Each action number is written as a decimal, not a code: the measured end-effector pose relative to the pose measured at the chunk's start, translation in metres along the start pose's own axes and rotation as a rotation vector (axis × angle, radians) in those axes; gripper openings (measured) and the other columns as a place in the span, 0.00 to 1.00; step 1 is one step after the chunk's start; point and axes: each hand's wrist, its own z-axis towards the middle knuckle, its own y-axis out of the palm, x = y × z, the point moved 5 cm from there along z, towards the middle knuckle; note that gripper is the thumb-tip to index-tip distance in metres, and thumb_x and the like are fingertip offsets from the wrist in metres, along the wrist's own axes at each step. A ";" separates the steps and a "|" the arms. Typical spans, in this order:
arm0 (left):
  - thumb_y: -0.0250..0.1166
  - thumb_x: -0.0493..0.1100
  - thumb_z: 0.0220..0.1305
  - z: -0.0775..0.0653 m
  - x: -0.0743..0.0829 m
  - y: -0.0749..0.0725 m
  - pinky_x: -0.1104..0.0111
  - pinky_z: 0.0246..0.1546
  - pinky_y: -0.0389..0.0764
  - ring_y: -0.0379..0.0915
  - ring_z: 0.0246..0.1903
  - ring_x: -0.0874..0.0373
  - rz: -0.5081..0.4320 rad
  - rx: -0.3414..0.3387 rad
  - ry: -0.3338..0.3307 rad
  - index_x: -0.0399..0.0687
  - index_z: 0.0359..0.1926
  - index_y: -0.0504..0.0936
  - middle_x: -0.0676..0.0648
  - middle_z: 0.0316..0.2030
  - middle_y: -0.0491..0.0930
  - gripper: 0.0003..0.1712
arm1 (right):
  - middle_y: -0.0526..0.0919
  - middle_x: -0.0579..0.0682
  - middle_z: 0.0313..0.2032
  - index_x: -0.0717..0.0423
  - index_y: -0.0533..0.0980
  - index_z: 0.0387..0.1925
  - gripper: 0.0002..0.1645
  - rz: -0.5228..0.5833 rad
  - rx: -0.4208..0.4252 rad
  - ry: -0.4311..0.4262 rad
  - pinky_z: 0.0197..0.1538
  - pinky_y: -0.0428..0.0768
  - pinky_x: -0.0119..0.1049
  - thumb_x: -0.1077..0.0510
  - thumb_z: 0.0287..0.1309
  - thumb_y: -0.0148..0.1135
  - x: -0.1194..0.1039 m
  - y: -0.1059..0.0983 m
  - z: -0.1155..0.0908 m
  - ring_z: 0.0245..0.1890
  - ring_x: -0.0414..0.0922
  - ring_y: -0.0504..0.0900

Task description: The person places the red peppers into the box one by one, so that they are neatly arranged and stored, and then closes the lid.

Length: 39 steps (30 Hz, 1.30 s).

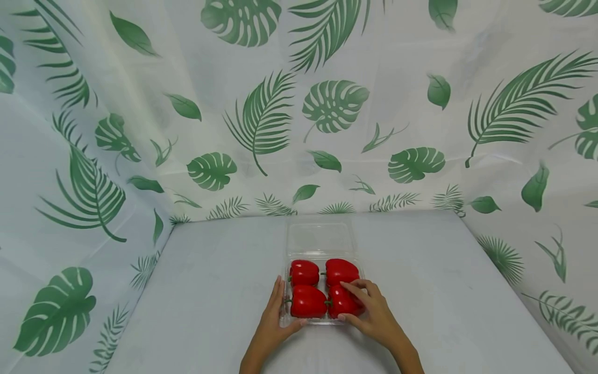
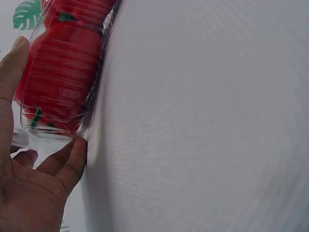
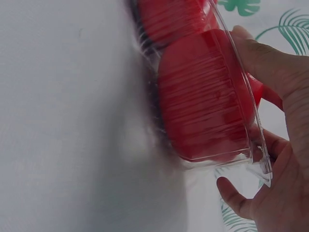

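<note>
A clear plastic clamshell box (image 1: 322,322) with its lid (image 1: 320,236) folded back holds several red bell peppers with green stems. My left hand (image 1: 268,324) holds the box at its near left corner, thumb on the front edge and fingers along the side. Around the near right bell pepper (image 1: 340,302) my right hand (image 1: 379,318) has its thumb and fingers, gripping it inside the box. The near left bell pepper (image 1: 308,301) lies beside it, stem toward the left. Behind sit a far left bell pepper (image 1: 303,272) and a far right bell pepper (image 1: 342,271).
The box stands on a white-covered table (image 1: 210,301). White cloth (image 1: 392,124) printed with green leaves hangs behind the table and along both sides. The opened lid reaches toward the table's back edge.
</note>
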 end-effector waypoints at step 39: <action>0.72 0.63 0.52 0.000 0.000 0.000 0.47 0.64 0.69 0.46 0.75 0.42 0.009 -0.006 -0.014 0.50 0.78 0.46 0.49 0.78 0.41 0.62 | 0.85 0.51 0.50 0.54 0.78 0.52 0.15 0.304 0.000 0.168 0.47 0.87 0.45 0.57 0.64 0.61 0.025 -0.027 0.024 0.49 0.42 0.81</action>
